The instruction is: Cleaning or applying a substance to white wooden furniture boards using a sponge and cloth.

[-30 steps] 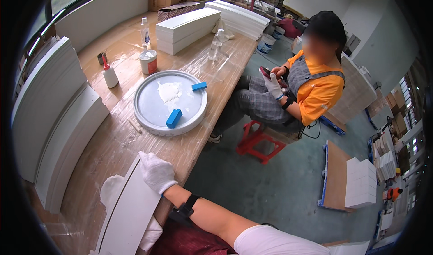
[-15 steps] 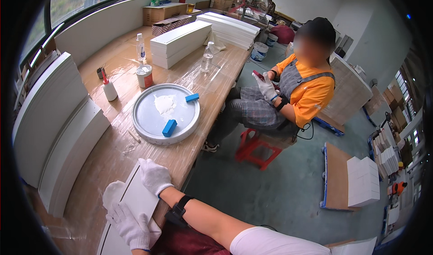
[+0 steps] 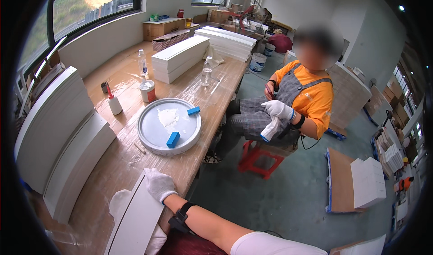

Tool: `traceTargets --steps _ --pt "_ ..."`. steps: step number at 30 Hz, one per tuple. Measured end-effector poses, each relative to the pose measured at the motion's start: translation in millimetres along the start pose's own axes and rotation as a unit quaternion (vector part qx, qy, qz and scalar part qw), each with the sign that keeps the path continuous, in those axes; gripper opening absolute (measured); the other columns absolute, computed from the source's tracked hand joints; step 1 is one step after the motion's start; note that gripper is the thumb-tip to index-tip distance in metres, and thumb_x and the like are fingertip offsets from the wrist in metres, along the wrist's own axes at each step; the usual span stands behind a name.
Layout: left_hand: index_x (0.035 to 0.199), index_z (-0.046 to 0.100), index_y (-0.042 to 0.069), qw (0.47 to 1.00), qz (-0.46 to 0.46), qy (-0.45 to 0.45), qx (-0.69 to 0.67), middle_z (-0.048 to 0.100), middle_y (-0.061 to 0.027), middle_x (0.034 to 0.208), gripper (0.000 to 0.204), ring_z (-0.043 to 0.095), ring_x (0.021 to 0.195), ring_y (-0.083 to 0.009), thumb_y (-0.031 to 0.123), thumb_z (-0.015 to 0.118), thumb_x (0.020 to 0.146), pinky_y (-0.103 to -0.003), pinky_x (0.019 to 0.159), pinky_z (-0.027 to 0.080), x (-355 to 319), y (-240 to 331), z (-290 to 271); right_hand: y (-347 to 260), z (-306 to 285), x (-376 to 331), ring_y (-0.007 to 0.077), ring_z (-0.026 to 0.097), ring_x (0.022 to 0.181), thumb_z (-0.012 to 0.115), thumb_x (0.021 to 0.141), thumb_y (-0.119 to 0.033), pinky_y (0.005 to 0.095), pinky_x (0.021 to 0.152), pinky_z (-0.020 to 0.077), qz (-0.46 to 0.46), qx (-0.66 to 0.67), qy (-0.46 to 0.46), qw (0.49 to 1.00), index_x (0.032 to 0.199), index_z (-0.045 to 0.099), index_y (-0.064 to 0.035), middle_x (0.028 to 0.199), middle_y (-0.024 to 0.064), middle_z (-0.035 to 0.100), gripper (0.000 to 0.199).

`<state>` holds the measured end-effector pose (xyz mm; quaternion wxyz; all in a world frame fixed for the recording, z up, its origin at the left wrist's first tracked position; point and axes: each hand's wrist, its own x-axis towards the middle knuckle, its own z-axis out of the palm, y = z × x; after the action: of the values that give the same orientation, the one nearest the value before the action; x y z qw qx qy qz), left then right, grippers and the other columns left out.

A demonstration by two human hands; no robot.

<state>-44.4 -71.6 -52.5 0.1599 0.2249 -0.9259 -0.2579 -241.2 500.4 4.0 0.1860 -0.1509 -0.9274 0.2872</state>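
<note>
Gloved right hand (image 3: 160,186) on the white panel (image 3: 139,219), lower left of frame, clamped or loose impossible to tell!

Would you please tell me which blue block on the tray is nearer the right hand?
The lower block in the picture, toward the right hand; the upper block lies beyond it, on the right of the tray.

On the table (image 3: 92,189), with the tray (image 3: 150,125) as centre, a panel (image 3: 136,215) lies at seven o'clock, a nozzle bottle (image 3: 116,106) at ten, a tub (image 3: 147,93) at eleven, stacked boards (image 3: 180,59) at twelve; on the tray, blocks (image 3: 172,140) at two and six.
</note>
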Motion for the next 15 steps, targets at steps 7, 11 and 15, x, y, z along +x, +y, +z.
traceTargets --steps 7,11,15 --pt "0.126 0.065 0.002 0.976 -0.086 -0.013 -0.201 0.066 -0.0205 0.126 0.049 0.064 0.108 -0.0297 0.038 0.064 0.094 -0.038 0.095 0.05 10.9 -21.5 16.9 0.4 -2.0 0.7 0.0327 0.069 0.083 0.053 0.096 -0.023 0.0463 0.072 0.0559 0.002 0.0 0.001 1.0 0.116 0.063 -0.0147 0.099 0.0128 0.067 0.024" --pt "0.126 0.065 0.002 0.962 -0.105 -0.01 -0.251 0.066 -0.0203 0.126 0.049 0.064 0.108 -0.0302 0.039 0.065 0.093 -0.039 0.096 0.05 15.6 -20.4 20.2 -17.7 -14.9 -9.2 0.0341 0.069 0.092 0.053 0.092 -0.02 0.0469 0.077 0.0555 0.044 0.044 -0.024 0.998 0.124 0.062 -0.014 0.109 0.0141 0.068 0.033" --pt "0.126 0.065 0.002 0.949 -0.129 -0.017 -0.286 0.066 -0.0201 0.126 0.05 0.063 0.109 -0.0306 0.039 0.065 0.093 -0.039 0.096 0.05 7.8 -18.9 16.8 -68.9 21.4 -88.1 0.0343 0.069 0.089 0.054 0.09 -0.018 0.045 0.075 0.0549 -0.16 0.112 -0.119 0.973 0.134 0.059 -0.0155 0.105 0.0141 0.069 0.045"
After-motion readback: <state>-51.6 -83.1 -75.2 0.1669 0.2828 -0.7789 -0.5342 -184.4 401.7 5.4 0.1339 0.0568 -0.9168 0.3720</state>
